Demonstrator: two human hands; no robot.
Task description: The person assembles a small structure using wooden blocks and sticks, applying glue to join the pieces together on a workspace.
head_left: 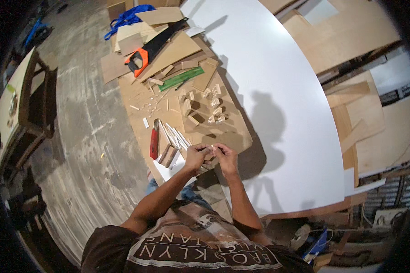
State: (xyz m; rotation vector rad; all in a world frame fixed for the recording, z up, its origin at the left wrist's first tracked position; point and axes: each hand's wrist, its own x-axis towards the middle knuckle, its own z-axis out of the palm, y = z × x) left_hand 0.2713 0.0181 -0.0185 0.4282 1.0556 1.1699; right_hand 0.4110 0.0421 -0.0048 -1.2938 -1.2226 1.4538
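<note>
Only had the head view. Both hands were together at the near end of the brown work board (pixel 172 119). Left hand (pixel 197 157): fingertips pinched on a small pale piece (pixel 212 146). Right hand (pixel 226 159): thumb and fingers closed on the same piece from the other side. It sat between the 2 sets of fingertips, over the board's near edge.

Handling, my judgement: very light, small enough to drop easily, probably stiffish but easy to crush or snap. I'd have taken it by opposite edges with a light fingertip pinch, no palm grip.

Looks: a pale, whitish speck, mostly covered by fingers. Couldn't make out its shape, edges or finish; material I couldn't tell.

Nearby, left of the hands: thin white strips (pixel 176 136) in a loose fan, a red cutter (pixel 155 140) beside them, and brown blocks (pixel 168 156) on a white sheet (pixel 173 170). Small wooden blocks (pixel 188 107) stood further up the board.
</note>
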